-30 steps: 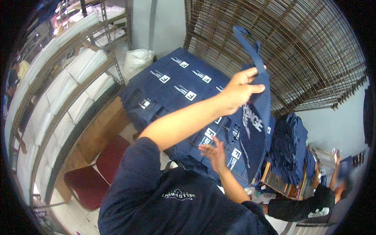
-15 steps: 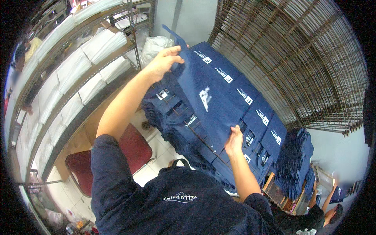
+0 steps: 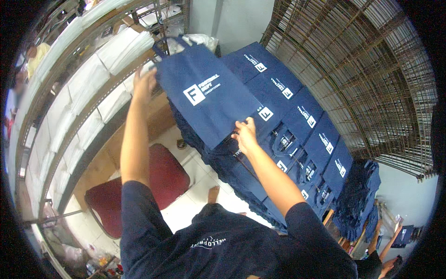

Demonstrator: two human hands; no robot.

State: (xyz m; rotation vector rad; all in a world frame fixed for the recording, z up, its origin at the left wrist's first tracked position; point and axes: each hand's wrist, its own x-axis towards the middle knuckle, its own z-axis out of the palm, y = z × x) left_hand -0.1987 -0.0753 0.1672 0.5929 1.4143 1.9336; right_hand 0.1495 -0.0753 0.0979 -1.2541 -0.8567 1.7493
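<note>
A navy tote bag point(image 3: 223, 109) with white print and looped handles lies spread over a surface covered with similar navy bags point(image 3: 283, 118). My left hand point(image 3: 146, 82) is beside the bag's far left edge, near the handles, its fingers apart and slightly blurred. At the bag's near edge my right hand point(image 3: 246, 136) has bent fingers closed on the cloth. Several matching printed bags lie in overlapping rows to the right. Loose navy cloth hangs down along the near side of the pile.
On the left stands a metal shelf point(image 3: 74, 111) stacked with white sheets. A dark red chair point(image 3: 165, 172) is on the tiled floor. Wire racks point(image 3: 353, 69) lean at the right, above a heap of navy cloth point(image 3: 357, 195). Another person's arms point(image 3: 385, 239) show at lower right.
The held bag has swung left and come down, its large printed side now facing up. My left hand has moved left and loosened from the cloth; my right hand has shifted left and away.
</note>
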